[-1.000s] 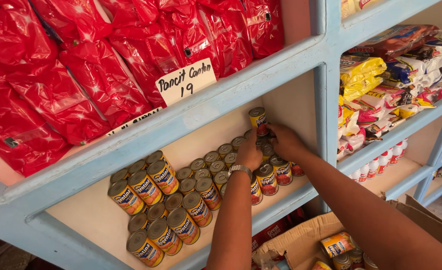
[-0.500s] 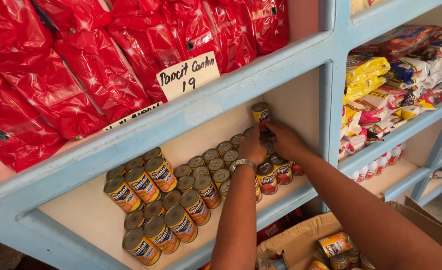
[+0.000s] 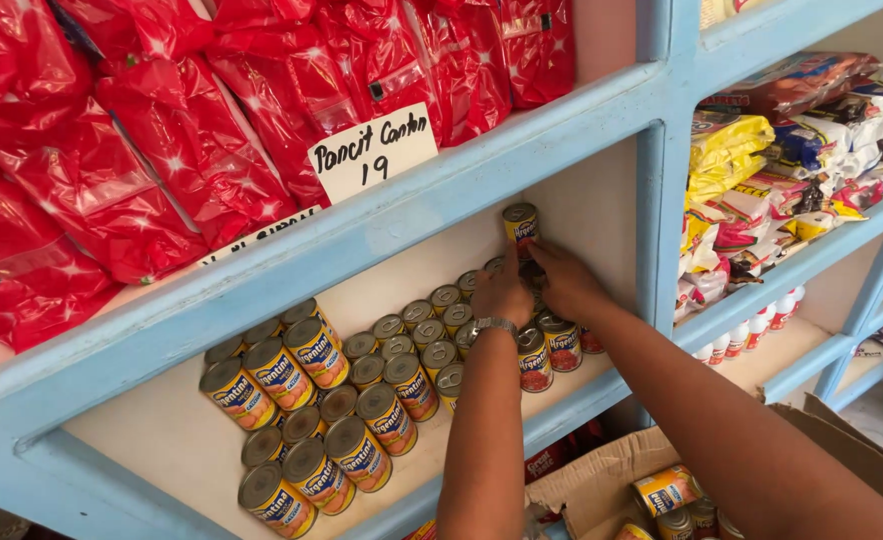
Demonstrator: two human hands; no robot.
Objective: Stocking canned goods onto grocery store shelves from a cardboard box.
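Blue shelf [image 3: 262, 270] w/ stacked tins [image 3: 362, 400] (both hands [image 3: 537, 285] there)

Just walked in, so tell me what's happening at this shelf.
A person reaches both hands into a blue shelf stocked with tins. The left hand, a watch on its wrist, and the right hand meet at the back row, around cans beneath a raised yellow-and-red can stacked on top. More yellow-labelled cans fill the shelf's left side. Red packets hang above, and an open cardboard box with more cans sits below.
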